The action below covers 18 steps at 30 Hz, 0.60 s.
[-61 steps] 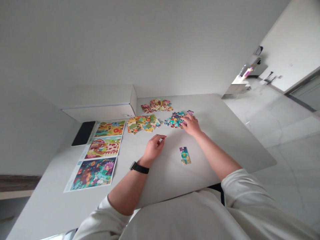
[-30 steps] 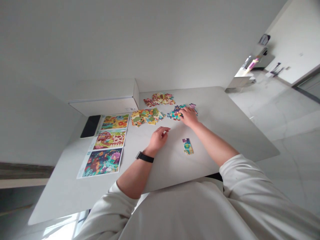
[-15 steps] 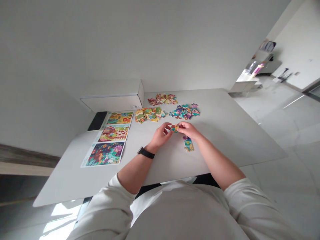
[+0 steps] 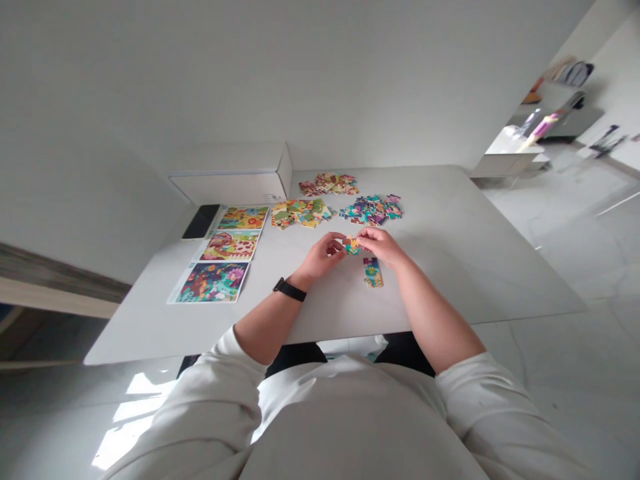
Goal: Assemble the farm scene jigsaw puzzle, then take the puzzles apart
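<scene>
My left hand (image 4: 323, 255) and my right hand (image 4: 379, 245) meet over the middle of the white table (image 4: 450, 267), both pinching one small colourful puzzle piece (image 4: 352, 247) between their fingertips. A black watch (image 4: 289, 290) is on my left wrist. Just below my right hand lies a short joined strip of puzzle pieces (image 4: 373, 272). Farther back lie three loose heaps: a blue-purple pile (image 4: 373, 209), a yellow-green pile (image 4: 300, 214) and a red-brown pile (image 4: 328, 183).
Three picture sheets (image 4: 227, 253) lie in a column at the left of the table. A black phone (image 4: 200, 221) and a white box (image 4: 235, 177) sit behind them against the wall. A tiled floor and a far shelf show at the right.
My right hand left the blue-purple pile and came back with a piece. My left hand rose to meet it, and both now hold the piece above the table.
</scene>
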Tool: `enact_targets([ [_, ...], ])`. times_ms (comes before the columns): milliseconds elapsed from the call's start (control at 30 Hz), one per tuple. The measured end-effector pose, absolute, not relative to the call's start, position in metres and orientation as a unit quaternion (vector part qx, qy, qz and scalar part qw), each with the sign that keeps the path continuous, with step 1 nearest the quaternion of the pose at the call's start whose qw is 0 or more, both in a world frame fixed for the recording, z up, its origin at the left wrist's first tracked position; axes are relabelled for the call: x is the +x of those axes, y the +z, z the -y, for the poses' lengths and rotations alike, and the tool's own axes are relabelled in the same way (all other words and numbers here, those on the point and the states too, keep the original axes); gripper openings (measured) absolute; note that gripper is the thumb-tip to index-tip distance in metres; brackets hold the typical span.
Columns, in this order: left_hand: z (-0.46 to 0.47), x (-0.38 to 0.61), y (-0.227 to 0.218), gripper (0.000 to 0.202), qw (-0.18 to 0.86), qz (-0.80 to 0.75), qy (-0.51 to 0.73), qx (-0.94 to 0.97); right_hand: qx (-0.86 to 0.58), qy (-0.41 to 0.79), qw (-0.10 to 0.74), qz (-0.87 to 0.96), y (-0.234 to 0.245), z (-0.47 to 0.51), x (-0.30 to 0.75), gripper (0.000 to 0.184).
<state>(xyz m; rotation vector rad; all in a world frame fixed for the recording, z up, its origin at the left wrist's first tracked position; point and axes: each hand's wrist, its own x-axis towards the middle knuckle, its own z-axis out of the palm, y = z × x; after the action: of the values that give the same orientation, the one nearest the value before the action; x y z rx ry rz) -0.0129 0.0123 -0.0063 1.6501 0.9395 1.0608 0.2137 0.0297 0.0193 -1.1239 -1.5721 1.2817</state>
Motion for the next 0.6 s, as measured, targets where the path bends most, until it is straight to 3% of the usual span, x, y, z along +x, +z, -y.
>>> enact_targets([
  [600, -0.0113, -0.0205, -0.0021, 0.048, 0.438, -0.388, 0.39, 0.711, -0.452, 0.5, 0.382, 0.633, 0.0145, -0.0313, 0.2177, 0.03],
])
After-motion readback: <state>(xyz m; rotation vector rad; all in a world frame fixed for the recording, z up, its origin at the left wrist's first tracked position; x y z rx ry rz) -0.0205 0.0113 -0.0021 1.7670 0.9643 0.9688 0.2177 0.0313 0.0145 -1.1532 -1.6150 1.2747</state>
